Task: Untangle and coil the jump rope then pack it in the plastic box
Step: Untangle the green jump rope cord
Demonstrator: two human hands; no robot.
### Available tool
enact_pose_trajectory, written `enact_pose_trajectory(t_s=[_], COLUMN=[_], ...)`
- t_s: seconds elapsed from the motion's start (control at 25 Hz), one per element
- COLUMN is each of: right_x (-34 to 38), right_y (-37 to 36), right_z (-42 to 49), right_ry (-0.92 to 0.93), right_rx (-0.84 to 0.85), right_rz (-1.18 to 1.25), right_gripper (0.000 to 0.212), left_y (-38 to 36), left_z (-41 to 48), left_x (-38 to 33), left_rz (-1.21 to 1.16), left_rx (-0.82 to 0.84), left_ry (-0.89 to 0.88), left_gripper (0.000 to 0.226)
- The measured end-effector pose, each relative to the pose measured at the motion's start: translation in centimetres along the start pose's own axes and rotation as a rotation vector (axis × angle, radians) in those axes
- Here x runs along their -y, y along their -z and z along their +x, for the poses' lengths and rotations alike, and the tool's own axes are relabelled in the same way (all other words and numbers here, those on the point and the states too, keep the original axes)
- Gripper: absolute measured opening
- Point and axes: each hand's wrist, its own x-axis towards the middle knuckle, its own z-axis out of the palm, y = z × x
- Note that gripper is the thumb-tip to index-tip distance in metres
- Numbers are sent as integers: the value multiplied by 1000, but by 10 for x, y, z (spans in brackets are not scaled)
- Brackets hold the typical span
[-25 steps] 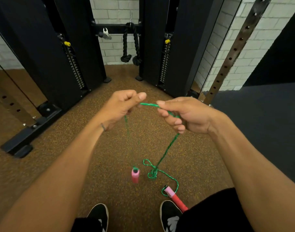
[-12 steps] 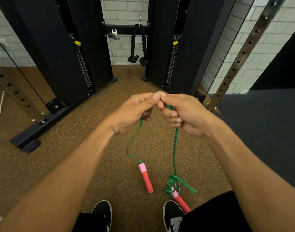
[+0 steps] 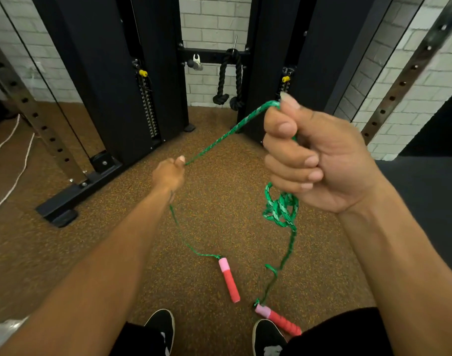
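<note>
A green braided jump rope [image 3: 221, 138] stretches taut between my two hands. My left hand [image 3: 169, 173] is low and far out, pinching the rope. My right hand [image 3: 320, 155] is raised close to the camera, fist closed around the rope. A tangled knot of rope [image 3: 281, 209] hangs just below my right hand. From it a strand drops to one red and pink handle [image 3: 277, 318] by my right shoe. A thin strand from my left hand runs down to the other handle [image 3: 228, 278] on the floor. No plastic box is in view.
I stand on a brown speckled rubber floor [image 3: 219, 196], my black shoes [image 3: 160, 330] at the bottom edge. A black cable machine [image 3: 112, 80] with weight stacks stands ahead, a black rope attachment [image 3: 227, 78] hanging between its columns. Perforated steel uprights [image 3: 410, 70] stand at the right and left.
My hands, together half a second ago, have pulled apart: the right rose toward the camera, the left moved down and away. The knot lifted off the floor and hangs under my right hand.
</note>
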Motion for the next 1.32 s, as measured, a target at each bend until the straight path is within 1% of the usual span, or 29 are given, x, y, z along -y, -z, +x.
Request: enact_pose_trajectory(t_s=[0.04,0.08,0.12,0.16,0.2,0.24,0.28,0.32,0.4,0.48,0.52,0.56,0.6,0.64,0.72,0.76,0.84,0.88,0.96,1.0,1.08,1.12,1.16,1.2,1.24,1.28,1.32], right_x=[1,-1,-4,-9,-14,-18,-21,-24,-28,-34,-37,-40,-42,-43,-38,-33,-20,-14,-9,-8,-7,-7,-8,-10,-13,-17,-20], right_y=[-2,0,4,9,15,21,25,28,30,31,30,30,28,24,13,6,-5,-10,-16,-17,-18,-18,-15,-11,-5,3,12], right_z=[3,5,7,10,11,13,13,13,9,4,1,-2,-5,-7,-9,-9,-8,-8,-8,-6,-4,-3,-1,1,3,6,10], right_ry=[3,-8,-35,-71,-107,-139,-165,-184,-212,-244,-260,-276,-287,-291,-249,-199,-77,-19,59,79,95,95,90,89,98,116,133], right_rx=[-3,-32,-83,-147,-212,-267,-308,-333,-350,-365,-374,-377,-366,-335,-226,-162,-60,-25,42,67,79,54,-7,-102,-218,-329,-417], right_rz=[-3,-30,-74,-122,-163,-195,-218,-240,-292,-356,-380,-396,-403,-400,-391,-379,-289,-216,-72,-28,0,-21,-62,-108,-138,-140,-119], right_gripper=[33,34,36,37,37,37,37,37,38,38,38,38,37,36,33,32,31,31,30,29,29,30,32,33,34,34,34], left_y=[-2,-3,1,8,16,22,28,32,33,30,28,25,19,10,-11,-17,-22,-21,-15,-14,-15,-14,-12,-8,-2,4,12], left_z=[-9,-16,-26,-40,-55,-68,-81,-93,-103,-97,-92,-86,-81,-71,-50,-42,-29,-25,-23,-21,-20,-23,-28,-37,-50,-65,-84], left_x=[-8,-17,-31,-47,-64,-77,-88,-98,-105,-104,-104,-102,-99,-91,-68,-56,-35,-28,-11,-5,-1,-6,-17,-32,-49,-66,-80], left_rz=[50,18,-152,-405,-640,-791,-820,-782,-740,-797,-831,-863,-869,-820,-549,-397,-168,-89,51,144,341,355,292,145,-76,-329,-573], left_rx=[29,69,144,268,426,574,676,732,742,760,752,706,623,508,310,249,147,108,87,81,58,33,5,-19,-21,38,162], left_ry=[-61,-156,-236,-273,-289,-320,-378,-452,-565,-562,-513,-441,-370,-318,-284,-261,-150,-91,-19,-18,-68,-116,-189,-274,-340,-374,-393], left_gripper=[38,38,42,50,58,61,59,51,45,43,43,40,37,35,41,45,49,51,53,54,52,46,38,32,33,40,48])
